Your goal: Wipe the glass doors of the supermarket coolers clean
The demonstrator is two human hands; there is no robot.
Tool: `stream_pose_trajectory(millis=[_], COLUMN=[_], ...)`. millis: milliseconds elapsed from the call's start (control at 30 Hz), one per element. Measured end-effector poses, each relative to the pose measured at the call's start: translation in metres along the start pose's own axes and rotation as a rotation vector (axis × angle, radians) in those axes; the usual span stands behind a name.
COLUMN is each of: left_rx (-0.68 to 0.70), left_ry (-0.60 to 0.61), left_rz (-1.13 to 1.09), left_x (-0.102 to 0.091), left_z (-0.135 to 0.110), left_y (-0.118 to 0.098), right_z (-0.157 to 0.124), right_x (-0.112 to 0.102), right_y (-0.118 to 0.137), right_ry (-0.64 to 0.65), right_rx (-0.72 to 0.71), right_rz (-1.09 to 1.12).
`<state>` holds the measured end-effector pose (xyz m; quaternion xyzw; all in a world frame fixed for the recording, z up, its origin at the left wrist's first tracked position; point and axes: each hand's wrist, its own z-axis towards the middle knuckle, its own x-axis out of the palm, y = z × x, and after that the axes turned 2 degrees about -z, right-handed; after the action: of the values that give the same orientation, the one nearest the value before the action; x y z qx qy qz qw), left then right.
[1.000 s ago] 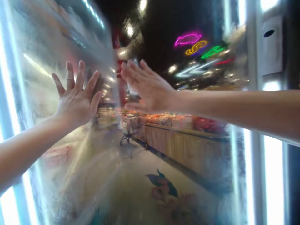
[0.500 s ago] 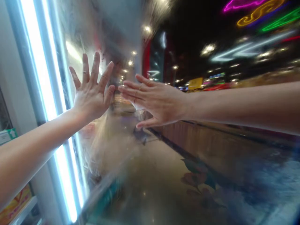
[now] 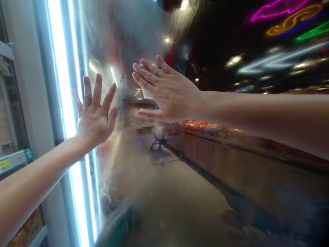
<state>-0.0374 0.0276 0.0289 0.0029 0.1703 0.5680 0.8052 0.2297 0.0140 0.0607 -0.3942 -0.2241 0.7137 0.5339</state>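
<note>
My left hand (image 3: pixel 93 120) is spread wide, fingers apart, against a hazy, see-through glass door (image 3: pixel 154 192). It holds nothing. To its right and a little higher, my right hand (image 3: pixel 173 90) lies nearly flat on the same glass, thumb held away from the fingers. Under its palm and fingers is a thin white tissue (image 3: pixel 147 93); one edge shows below the fingers and the rest is hidden. Fog or smears dull the glass between and around both hands.
A bright light strip (image 3: pixel 60 68) runs down the door's left side beside a pale frame (image 3: pixel 28 85). Shelves with a price label (image 3: pixel 12 160) stand at far left. Through the glass show a shopping cart (image 3: pixel 160 137), a long counter (image 3: pixel 205 147) and neon signs (image 3: pixel 295 17).
My right hand has slid upward on the glass with the tissue. The left hand appears slightly lower and further left. The view has shifted, with the light strip further right.
</note>
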Motion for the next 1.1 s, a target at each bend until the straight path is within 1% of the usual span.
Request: stream_pose_trajectory(millis=[33, 67, 133, 167, 200, 233, 300, 333, 367, 400, 533, 567, 600, 667, 700, 733, 767, 867, 900, 933, 967, 1033, 1067, 1100], left_rx=[-0.004, -0.006, -0.006, -0.004, 0.000, 0.006, 0.027, 0.043, 0.062, 0.083, 0.186, 0.212, 0.238, 0.290, 0.315, 0.337, 0.357, 0.404, 0.422, 0.441, 0.458, 0.486, 0.498, 0.511], left_ry=[-0.002, -0.002, 0.006, 0.010, 0.009, 0.006, -0.001, -0.003, 0.000, 0.005, 0.021, 0.019, 0.015, -0.005, -0.016, -0.021, -0.024, -0.015, -0.018, -0.025, -0.032, -0.044, -0.048, -0.049], left_rz=[0.008, 0.016, 0.026, 0.029, 0.031, 0.031, 0.029, 0.025, 0.020, 0.014, -0.032, -0.046, -0.059, -0.085, -0.098, -0.109, -0.117, -0.130, -0.133, -0.136, -0.138, -0.146, -0.153, -0.163], left_x=[0.000, 0.000, 0.001, 0.002, 0.002, 0.003, 0.006, 0.007, 0.009, 0.010, 0.019, 0.022, 0.024, 0.028, 0.030, 0.032, 0.033, 0.036, 0.038, 0.039, 0.040, 0.043, 0.044, 0.045], left_z=[-0.001, -0.002, -0.005, -0.006, -0.007, -0.008, -0.009, -0.009, -0.009, -0.009, -0.011, -0.011, -0.012, -0.013, -0.013, -0.013, -0.012, -0.008, -0.006, -0.004, -0.002, 0.002, 0.003, 0.005], left_y=[0.001, 0.003, 0.006, 0.006, 0.006, 0.005, -0.002, -0.008, -0.016, -0.025, -0.068, -0.079, -0.089, -0.109, -0.118, -0.127, -0.135, -0.157, -0.164, -0.171, -0.177, -0.190, -0.197, -0.203], right_z=[0.002, 0.002, -0.005, -0.008, -0.011, -0.014, -0.021, -0.028, -0.039, -0.053, -0.124, -0.139, -0.151, -0.172, -0.183, -0.194, -0.207, -0.241, -0.249, -0.253, -0.256, -0.259, -0.262, -0.265], right_x=[0.000, 0.001, 0.005, 0.006, 0.007, 0.006, 0.002, -0.001, -0.003, -0.006, -0.013, -0.016, -0.020, -0.029, -0.033, -0.036, -0.038, -0.040, -0.042, -0.045, -0.049, -0.058, -0.061, -0.062], right_y=[0.001, 0.004, 0.014, 0.016, 0.014, 0.008, -0.008, -0.014, -0.017, -0.016, -0.002, -0.004, -0.008, -0.020, -0.024, -0.025, -0.023, -0.015, -0.017, -0.022, -0.029, -0.044, -0.047, -0.047], right_ry=[-0.003, 0.018, 0.093, 0.117, 0.114, 0.087, -0.007, -0.041, -0.054, -0.047, 0.103, 0.111, 0.104, 0.065, 0.050, 0.052, 0.073, 0.139, 0.145, 0.143, 0.122, 0.071, 0.049, 0.046], right_rx=[0.002, -0.044, -0.218, -0.283, -0.297, -0.255, -0.080, -0.009, 0.023, 0.010, -0.258, -0.241, -0.175, 0.045, 0.126, 0.150, 0.112, -0.168, -0.192, -0.146, -0.041, 0.224, 0.297, 0.307], right_rz=[0.006, 0.022, 0.061, 0.073, 0.072, 0.057, 0.018, 0.007, 0.008, 0.024, 0.138, 0.134, 0.109, 0.014, -0.029, -0.052, -0.050, 0.008, 0.004, -0.024, -0.065, -0.147, -0.166, -0.166])
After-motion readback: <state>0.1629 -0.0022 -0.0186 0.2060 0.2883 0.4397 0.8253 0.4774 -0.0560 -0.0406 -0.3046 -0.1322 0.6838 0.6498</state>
